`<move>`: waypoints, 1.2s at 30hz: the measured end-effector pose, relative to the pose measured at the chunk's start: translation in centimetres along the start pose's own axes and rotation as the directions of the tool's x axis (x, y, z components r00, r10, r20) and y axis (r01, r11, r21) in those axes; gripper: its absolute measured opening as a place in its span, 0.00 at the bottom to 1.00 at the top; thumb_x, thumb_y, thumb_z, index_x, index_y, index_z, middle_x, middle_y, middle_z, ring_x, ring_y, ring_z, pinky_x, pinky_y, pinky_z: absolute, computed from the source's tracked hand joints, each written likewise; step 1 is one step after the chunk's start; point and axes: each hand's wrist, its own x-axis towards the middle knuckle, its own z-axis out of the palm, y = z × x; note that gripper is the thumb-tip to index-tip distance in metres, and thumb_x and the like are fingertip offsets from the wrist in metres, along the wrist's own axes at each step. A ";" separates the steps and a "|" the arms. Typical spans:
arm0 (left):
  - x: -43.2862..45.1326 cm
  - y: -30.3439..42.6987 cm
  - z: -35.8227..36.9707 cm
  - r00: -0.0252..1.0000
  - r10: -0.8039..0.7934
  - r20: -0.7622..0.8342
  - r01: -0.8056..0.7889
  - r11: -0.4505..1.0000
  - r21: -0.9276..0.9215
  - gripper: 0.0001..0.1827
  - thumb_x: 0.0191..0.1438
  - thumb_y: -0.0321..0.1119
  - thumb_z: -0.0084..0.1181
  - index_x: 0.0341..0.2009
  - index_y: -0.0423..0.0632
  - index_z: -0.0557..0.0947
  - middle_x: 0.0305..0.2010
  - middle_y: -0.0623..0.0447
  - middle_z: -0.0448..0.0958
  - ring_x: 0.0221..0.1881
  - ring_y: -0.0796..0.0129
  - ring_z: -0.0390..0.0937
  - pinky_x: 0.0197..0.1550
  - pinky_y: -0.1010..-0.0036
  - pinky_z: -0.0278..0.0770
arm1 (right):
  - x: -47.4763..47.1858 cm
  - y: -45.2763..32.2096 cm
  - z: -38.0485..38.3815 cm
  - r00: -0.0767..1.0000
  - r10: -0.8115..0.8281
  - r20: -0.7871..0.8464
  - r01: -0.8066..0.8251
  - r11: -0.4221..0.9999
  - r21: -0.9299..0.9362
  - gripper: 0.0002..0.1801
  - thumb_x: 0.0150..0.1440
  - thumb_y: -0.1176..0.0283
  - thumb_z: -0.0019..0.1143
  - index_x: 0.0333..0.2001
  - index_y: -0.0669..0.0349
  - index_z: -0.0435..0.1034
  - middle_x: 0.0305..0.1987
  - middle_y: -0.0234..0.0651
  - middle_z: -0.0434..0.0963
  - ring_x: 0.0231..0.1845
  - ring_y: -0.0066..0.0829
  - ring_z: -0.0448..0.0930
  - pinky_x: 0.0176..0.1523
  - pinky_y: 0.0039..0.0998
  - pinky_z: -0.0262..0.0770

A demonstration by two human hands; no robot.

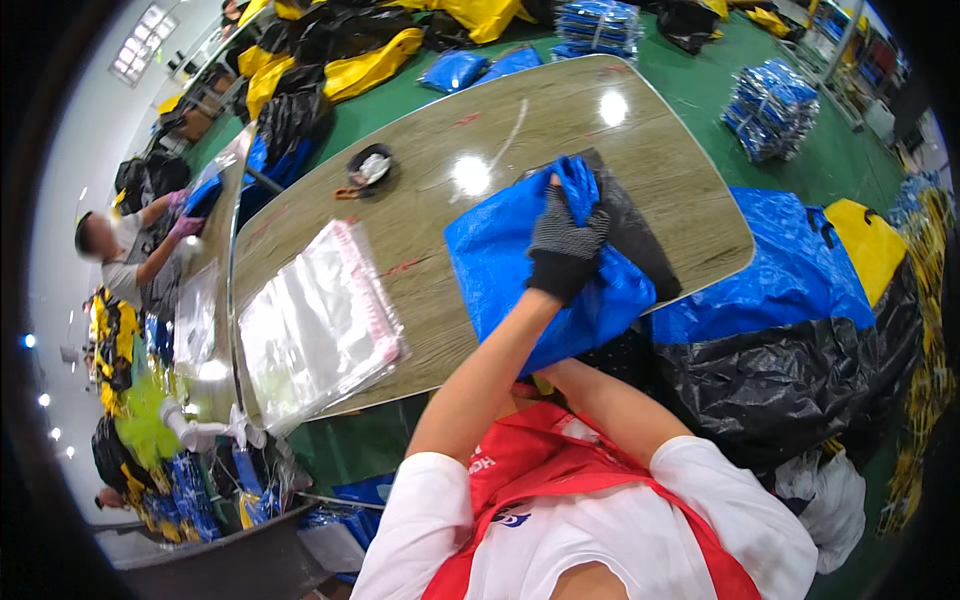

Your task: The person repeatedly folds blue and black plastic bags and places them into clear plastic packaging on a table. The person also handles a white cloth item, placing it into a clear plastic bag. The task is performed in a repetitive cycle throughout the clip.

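Observation:
My left hand point(568, 240), in a grey knitted glove with a black cuff, grips a bunched fold of a blue plastic sheet or bag point(491, 247) near the right part of the wood-look table point(427, 172). Under the blue material lies a flat black piece point(637, 232). My right hand is hidden beneath the blue material; only its forearm shows, reaching under the near edge. Left of the blue material, a stack of clear plastic bags point(307, 330) with pinkish edges lies on the table.
A small dark bowl point(369, 166) with white contents stands farther back. Blue, black and yellow material point(787, 375) is heaped at the table's right. Wrapped blue bundles point(772, 109) are on the green floor. A co-worker point(124, 251) in pink gloves handles blue material at the left.

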 end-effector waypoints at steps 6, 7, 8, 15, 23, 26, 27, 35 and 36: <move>3.2 -3.2 4.5 0.996 0.028 0.084 -0.052 0.954 0.294 0.43 0.53 0.54 0.46 0.61 0.33 0.51 0.40 0.30 0.73 0.42 0.40 0.73 0.44 0.61 0.70 | -1.5 3.1 0.7 0.995 0.096 0.010 -0.095 0.954 0.286 0.29 0.53 0.60 0.43 0.58 0.57 0.55 0.61 0.49 0.57 0.62 0.47 0.57 0.65 0.44 0.43; 3.5 -3.6 4.2 0.972 -0.095 0.215 0.064 0.987 0.149 0.41 0.52 0.49 0.52 0.60 0.34 0.54 0.33 0.35 0.76 0.37 0.45 0.75 0.42 0.62 0.71 | -1.5 3.4 0.8 0.995 0.099 0.014 -0.099 0.943 0.317 0.29 0.53 0.61 0.43 0.58 0.57 0.55 0.61 0.49 0.57 0.61 0.46 0.57 0.65 0.43 0.44; 3.7 -4.0 4.1 0.967 0.098 0.235 -0.120 0.989 0.081 0.40 0.51 0.47 0.55 0.59 0.34 0.56 0.33 0.38 0.75 0.37 0.48 0.74 0.41 0.62 0.71 | -1.7 3.8 0.6 0.995 0.101 0.024 -0.103 0.933 0.343 0.29 0.54 0.61 0.43 0.58 0.58 0.54 0.61 0.49 0.58 0.61 0.46 0.58 0.65 0.42 0.44; 2.8 -4.6 2.9 0.816 0.533 0.224 -0.565 0.651 0.507 0.37 0.47 0.48 0.58 0.55 0.39 0.63 0.47 0.36 0.68 0.46 0.46 0.68 0.48 0.62 0.68 | -8.1 1.1 -14.3 0.944 0.226 0.241 -0.240 0.970 0.031 0.21 0.51 0.68 0.48 0.51 0.56 0.64 0.52 0.45 0.68 0.53 0.40 0.69 0.59 0.38 0.59; 8.2 -1.6 -3.1 0.546 0.340 0.765 -0.832 0.115 0.543 0.24 0.56 0.45 0.40 0.58 0.60 0.66 0.64 0.55 0.58 0.68 0.53 0.43 0.64 0.46 0.35 | 2.0 9.4 -22.8 0.973 -0.218 0.070 0.212 0.742 -0.636 0.28 0.52 0.49 0.43 0.55 0.46 0.64 0.58 0.33 0.66 0.62 0.42 0.60 0.63 0.48 0.49; 9.8 -7.5 -3.6 0.658 0.396 0.640 -0.708 0.614 0.349 0.22 0.57 0.44 0.39 0.56 0.56 0.68 0.64 0.48 0.57 0.65 0.54 0.50 0.65 0.59 0.44 | 1.9 9.1 -21.1 0.967 -0.252 0.047 0.231 0.777 -0.585 0.33 0.49 0.43 0.43 0.55 0.48 0.63 0.59 0.36 0.65 0.62 0.44 0.59 0.63 0.49 0.50; 10.2 -8.0 -3.3 0.692 0.382 0.613 -0.650 0.700 0.297 0.22 0.57 0.43 0.40 0.56 0.53 0.69 0.63 0.46 0.57 0.64 0.52 0.53 0.64 0.61 0.48 | 1.8 8.9 -21.6 0.966 -0.252 0.064 0.243 0.790 -0.563 0.35 0.48 0.41 0.44 0.55 0.49 0.63 0.59 0.37 0.65 0.62 0.44 0.59 0.63 0.49 0.50; 1.4 -10.1 -5.8 0.736 0.348 0.581 -0.162 0.923 -0.349 0.29 0.56 0.53 0.42 0.57 0.48 0.65 0.60 0.43 0.61 0.61 0.55 0.58 0.61 0.64 0.56 | -4.9 7.1 -25.3 0.975 -0.220 -0.012 0.208 0.935 -0.289 0.16 0.53 0.70 0.51 0.47 0.56 0.68 0.51 0.50 0.69 0.50 0.50 0.70 0.53 0.44 0.64; 0.5 -10.7 -5.7 0.770 0.440 0.462 -0.109 0.804 -0.584 0.31 0.57 0.54 0.40 0.58 0.47 0.62 0.61 0.44 0.60 0.61 0.56 0.58 0.61 0.65 0.55 | -4.4 7.2 -25.3 0.983 -0.156 -0.098 0.155 0.988 -0.013 0.16 0.53 0.71 0.51 0.47 0.59 0.67 0.50 0.49 0.70 0.49 0.47 0.70 0.53 0.43 0.65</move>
